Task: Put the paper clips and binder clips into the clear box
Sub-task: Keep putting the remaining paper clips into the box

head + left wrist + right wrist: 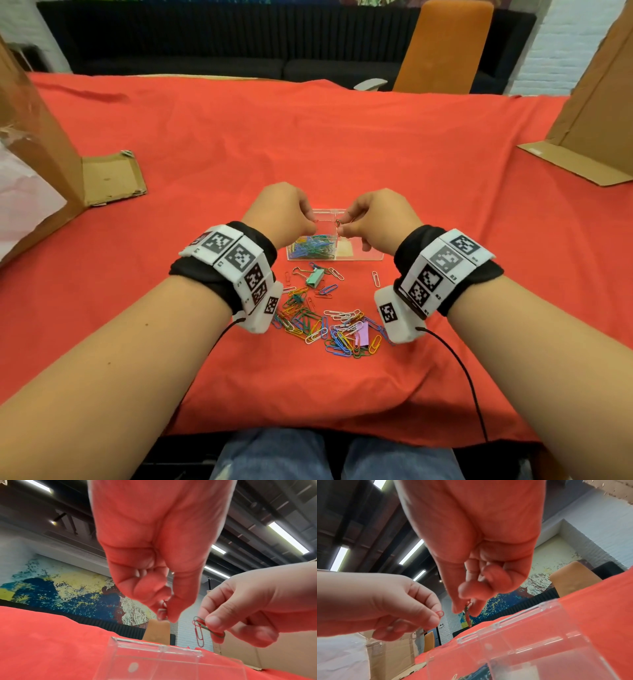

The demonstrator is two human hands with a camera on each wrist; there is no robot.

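Note:
The clear box [363,255] stands open on the red cloth, and its left compartment holds several coloured paper clips [311,250]. Both hands hover just above it. My left hand [313,222] pinches a small clip [162,614] between thumb and finger. My right hand [344,228] pinches a red clip hooked to a green one [199,630], which dangle over the box. Nearer me, a loose heap of paper clips [325,322] lies on the cloth with a green binder clip [315,278] and a pink one [361,334].
Large cardboard boxes stand at the left [41,154] and the right [596,120] of the table. An orange chair [445,48] is behind the far edge. A black cable [462,370] trails from my right wrist toward the near edge.

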